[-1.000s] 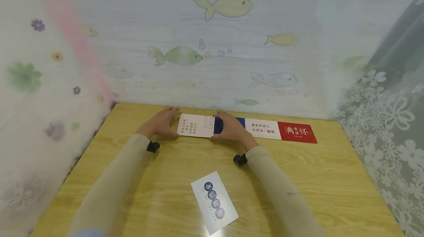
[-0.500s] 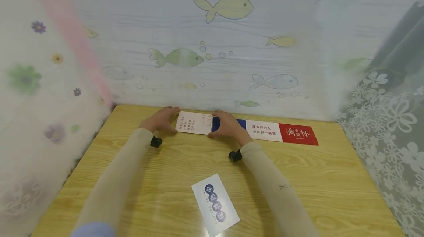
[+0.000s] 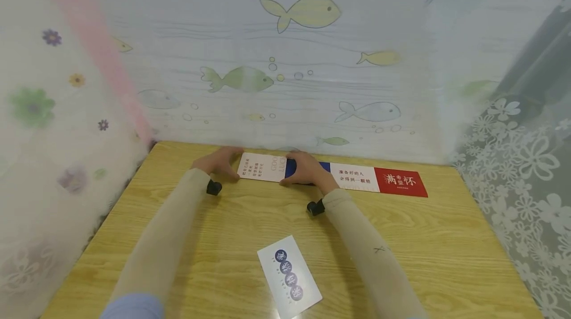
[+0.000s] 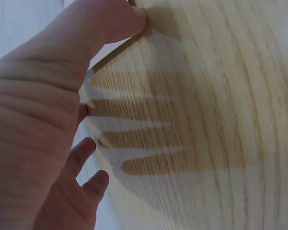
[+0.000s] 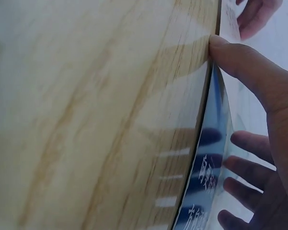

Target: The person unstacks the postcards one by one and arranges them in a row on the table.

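Observation:
In the head view, a white card [image 3: 262,167] with red print and "GOOD LUCK" lies near the back edge of the table. My left hand [image 3: 219,161] holds its left end, thumb at the near corner and index finger at the far one. My right hand [image 3: 308,169] grips the right end the same way, its other fingers spread over a blue card [image 3: 291,167]. That blue card [image 5: 206,167] shows white characters in the right wrist view. Farther right in the row are a white card [image 3: 354,178] and a red card [image 3: 401,182].
A loose white card [image 3: 290,277] with dark round characters lies tilted between my forearms, close to the front. The wooden table [image 3: 214,239] backs onto a pale curtain [image 3: 241,121] printed with fish. Lace [image 3: 526,200] hangs at the right side.
Both hands have shifted the held white card slightly back and left, into line with the row. In the last half second it has barely moved. The loose card stays where it was.

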`<state>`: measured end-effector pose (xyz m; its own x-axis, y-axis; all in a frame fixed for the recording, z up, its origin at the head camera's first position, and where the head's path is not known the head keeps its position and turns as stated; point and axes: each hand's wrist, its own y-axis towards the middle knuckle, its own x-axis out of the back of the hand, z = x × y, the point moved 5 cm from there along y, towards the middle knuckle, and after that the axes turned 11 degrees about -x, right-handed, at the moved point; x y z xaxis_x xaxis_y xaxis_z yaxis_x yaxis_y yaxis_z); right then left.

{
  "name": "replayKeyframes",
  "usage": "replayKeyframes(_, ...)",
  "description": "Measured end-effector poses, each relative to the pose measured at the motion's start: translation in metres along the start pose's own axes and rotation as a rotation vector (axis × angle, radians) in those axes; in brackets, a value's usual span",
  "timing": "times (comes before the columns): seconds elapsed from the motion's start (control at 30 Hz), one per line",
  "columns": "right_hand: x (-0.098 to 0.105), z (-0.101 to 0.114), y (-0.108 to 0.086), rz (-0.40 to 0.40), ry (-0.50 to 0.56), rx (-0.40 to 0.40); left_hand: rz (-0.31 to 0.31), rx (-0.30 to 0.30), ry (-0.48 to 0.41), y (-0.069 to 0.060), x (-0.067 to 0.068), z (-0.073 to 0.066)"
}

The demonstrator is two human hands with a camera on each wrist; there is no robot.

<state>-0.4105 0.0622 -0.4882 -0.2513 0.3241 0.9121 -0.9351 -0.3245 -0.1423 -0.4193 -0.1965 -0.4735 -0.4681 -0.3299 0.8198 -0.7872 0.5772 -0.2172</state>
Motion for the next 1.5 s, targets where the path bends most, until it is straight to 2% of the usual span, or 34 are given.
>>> replayKeyframes(0.1, -0.001, -0.001, -0.002, 0.011, -0.003, -0.002, 0.008, 0.008, -0.018, 0.000, -0.001, -0.001)
replayKeyframes(0.2, -0.001, -0.003, -0.005, 0.012, 0.006, -0.004, 0.000, -0.008, -0.012, 0.000, -0.003, 0.002)
replayKeyframes(0.27, 0.000, -0.005, -0.009, -0.003, 0.003, 0.008, -0.021, -0.045, 0.019, -0.001, -0.005, 0.004)
replayKeyframes(0.33, 0.004, -0.004, -0.017, -0.026, -0.004, 0.026, -0.071, -0.096, 0.060, -0.005, -0.007, 0.006)
replayKeyframes(0.4, 0.009, -0.001, -0.031, -0.059, -0.033, 0.054, -0.134, -0.146, 0.096, -0.014, -0.011, 0.004)
replayKeyframes(0.47, 0.012, 0.004, -0.052, -0.090, -0.087, 0.086, -0.186, -0.199, 0.120, -0.027, -0.017, -0.005)
replayKeyframes(0.53, 0.012, 0.009, -0.078, -0.108, -0.150, 0.112, -0.225, -0.265, 0.146, -0.042, -0.028, -0.018)
replayKeyframes(0.6, 0.007, 0.012, -0.106, -0.118, -0.213, 0.143, -0.235, -0.335, 0.195, -0.059, -0.045, -0.035)
replayKeyframes(0.73, -0.014, 0.019, -0.166, -0.061, -0.267, 0.209, -0.182, -0.455, 0.227, -0.093, -0.087, -0.082)
replayKeyframes(0.83, -0.031, 0.026, -0.210, 0.012, -0.284, 0.258, -0.104, -0.488, 0.187, -0.116, -0.115, -0.116)
replayKeyframes(0.97, -0.049, 0.035, -0.258, 0.132, -0.245, 0.348, -0.026, -0.503, 0.137, -0.139, -0.142, -0.142)
replayKeyframes(1.1, -0.063, 0.040, -0.287, 0.292, -0.170, 0.424, 0.001, -0.501, 0.144, -0.151, -0.157, -0.150)
replayKeyframes(1.17, -0.069, 0.042, -0.294, 0.330, -0.169, 0.435, -0.007, -0.498, 0.146, -0.153, -0.160, -0.151)
replayKeyframes(1.4, -0.084, 0.055, -0.309, 0.249, -0.282, 0.529, -0.017, -0.513, 0.152, -0.149, -0.169, -0.152)
replayKeyframes(1.5, -0.085, 0.058, -0.312, 0.249, -0.293, 0.543, -0.004, -0.507, 0.169, -0.147, -0.172, -0.155)
